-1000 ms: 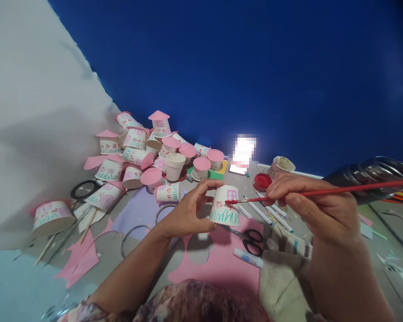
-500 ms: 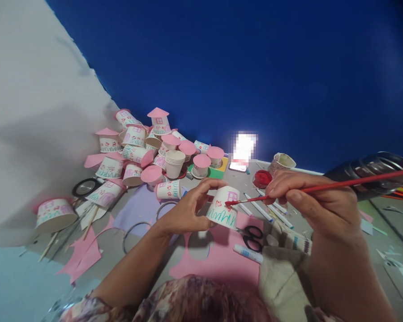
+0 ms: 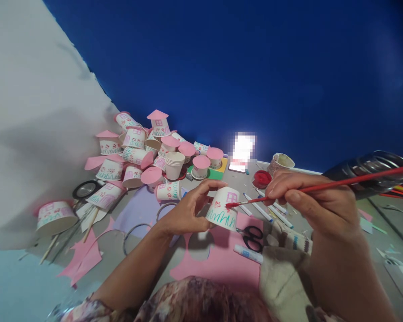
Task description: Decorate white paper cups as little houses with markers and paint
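Note:
My left hand (image 3: 190,208) grips a white paper cup (image 3: 218,214), turned upside down above the table. Green grass strokes run along its lower edge, with a purple window and red dabs higher up. Between the fingers and thumb of my right hand (image 3: 309,197) is a red paintbrush (image 3: 336,184), slanting up to the right. Its red-coated bristles touch or nearly touch the cup's side below the window. A small pot of red paint (image 3: 262,179) stands behind my right hand, beside a used paper cup (image 3: 282,162).
Decorated cups with pink paper roofs (image 3: 159,121) are piled at the left, around a stack of plain cups (image 3: 174,165). Pink paper (image 3: 228,268), scissors (image 3: 253,238), a glue stick (image 3: 247,253) and markers (image 3: 258,208) lie nearby. A lit phone (image 3: 242,152) leans at the blue wall.
The brush tip has shifted very slightly down on the cup. Both hands keep almost the same place and hold.

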A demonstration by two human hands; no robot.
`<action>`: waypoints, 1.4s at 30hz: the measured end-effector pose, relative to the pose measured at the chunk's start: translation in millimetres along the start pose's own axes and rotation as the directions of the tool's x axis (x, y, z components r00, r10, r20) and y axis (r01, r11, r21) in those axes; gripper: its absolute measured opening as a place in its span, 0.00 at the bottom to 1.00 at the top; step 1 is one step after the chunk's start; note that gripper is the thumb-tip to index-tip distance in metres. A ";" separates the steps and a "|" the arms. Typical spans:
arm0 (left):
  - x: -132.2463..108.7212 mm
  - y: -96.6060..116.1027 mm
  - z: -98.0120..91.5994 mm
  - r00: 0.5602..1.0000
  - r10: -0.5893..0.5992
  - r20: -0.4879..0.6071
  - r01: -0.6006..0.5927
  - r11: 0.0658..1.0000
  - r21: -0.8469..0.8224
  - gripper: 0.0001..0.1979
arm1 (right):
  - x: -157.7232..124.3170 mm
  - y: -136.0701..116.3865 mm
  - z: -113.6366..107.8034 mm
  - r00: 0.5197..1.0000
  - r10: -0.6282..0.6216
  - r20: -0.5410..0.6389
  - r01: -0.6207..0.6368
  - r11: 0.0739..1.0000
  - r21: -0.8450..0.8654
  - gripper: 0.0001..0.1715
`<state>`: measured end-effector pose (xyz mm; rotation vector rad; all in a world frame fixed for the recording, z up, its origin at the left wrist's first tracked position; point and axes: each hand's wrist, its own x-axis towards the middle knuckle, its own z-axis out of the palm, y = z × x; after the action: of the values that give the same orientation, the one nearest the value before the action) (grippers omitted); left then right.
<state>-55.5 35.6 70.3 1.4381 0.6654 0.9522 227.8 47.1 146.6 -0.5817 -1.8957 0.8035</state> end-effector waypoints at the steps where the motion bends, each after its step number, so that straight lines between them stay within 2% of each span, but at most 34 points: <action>1: 0.2 0.2 0.5 1.000 0.004 -0.006 -0.004 1.000 0.000 0.39 | 0.3 0.3 -0.4 1.000 -0.004 0.024 0.004 1.000 -0.004 0.10; 3: 0.8 0.7 1.2 1.000 0.000 -0.008 0.000 1.000 -0.004 0.38 | 0.5 -0.1 -0.9 0.999 0.000 0.044 0.000 1.000 -0.006 0.10; 9: 0.9 1.5 2.1 1.000 0.004 -0.016 -0.004 0.999 -0.053 0.38 | -0.7 -5.1 1.5 0.998 -0.007 -0.068 0.008 1.000 0.014 0.11; 14: 0.2 0.2 1.3 1.000 0.003 -0.024 -0.005 0.998 -0.067 0.38 | 0.7 -3.9 0.3 0.998 -0.009 0.055 0.009 1.000 -0.004 0.12; 21: 1.0 -5.6 -0.3 0.998 0.012 -0.062 -0.022 0.986 -0.165 0.40 | -0.8 -4.8 0.5 0.997 -0.015 -0.070 0.016 1.000 0.012 0.12; 26: 1.5 -3.2 1.8 0.999 0.020 -0.046 -0.029 0.980 -0.198 0.39 | 0.1 1.8 2.1 0.999 -0.034 0.009 0.033 0.998 0.053 0.13; 31: 1.9 -3.3 1.9 0.999 0.003 -0.047 -0.012 0.978 -0.207 0.39 | -2.5 2.7 0.6 0.998 -0.002 -0.068 0.005 0.999 0.032 0.11; 36: 3.2 -4.6 2.1 1.000 0.005 -0.028 -0.011 0.976 -0.219 0.38 | -2.0 0.6 1.5 1.000 -0.014 -0.017 0.014 0.999 0.045 0.12; 39: 4.3 -5.2 3.3 0.999 0.021 -0.044 -0.031 0.974 -0.225 0.38 | 0.0 -0.3 2.1 0.990 -0.019 -0.138 0.027 0.998 0.058 0.10; 42: 4.4 -6.0 5.2 0.996 0.059 -0.067 -0.071 0.979 -0.192 0.38 | 1.9 -2.0 2.2 0.958 -0.031 -0.285 0.060 0.994 0.095 0.10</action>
<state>-48.0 37.4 65.5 1.2688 0.5561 1.0855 224.9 46.4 148.5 -0.5553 -1.5906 0.7411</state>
